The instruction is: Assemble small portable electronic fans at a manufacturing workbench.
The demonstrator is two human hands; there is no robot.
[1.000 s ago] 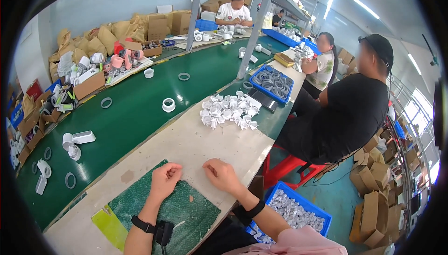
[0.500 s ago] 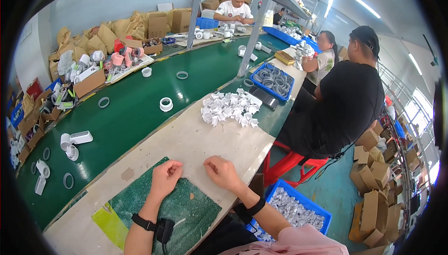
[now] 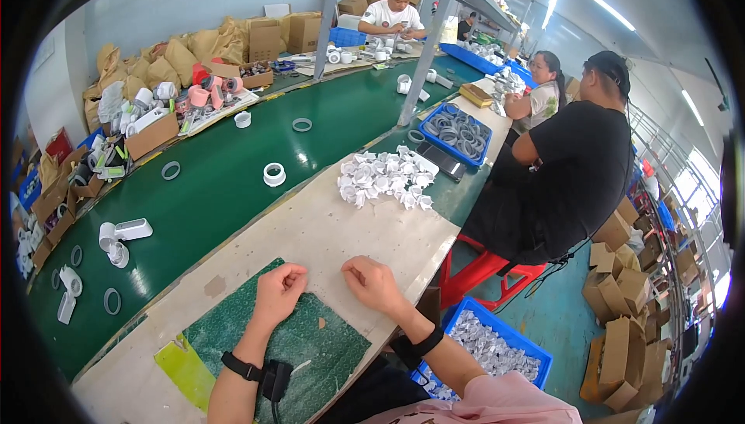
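My left hand (image 3: 282,290) rests above a green mat (image 3: 326,331), its fingers curled in and nothing visible in them. A short gap away, my right hand (image 3: 374,284) hovers at the bare tan worktop (image 3: 272,226) just right of the mat, likewise curled with nothing showing in it. Both wrists wear black straps, and a small black device sits at the left one. Beyond my hands lies a heap of small white plastic parts (image 3: 384,178). A yellow-green sheet (image 3: 185,370) sticks out beside the mat.
A green conveyor belt (image 3: 225,172) carries a white ring (image 3: 274,175), grey rings and white jointed parts (image 3: 118,244). A blue tray of grey rings (image 3: 458,135) stands beyond the heap. Low on the right is a blue bin of white parts (image 3: 497,338). Co-workers sit nearby.
The parts on the belt have slid slightly left relative to the worktop. The seated person in black has bent an arm outward. My hands have stayed almost still.
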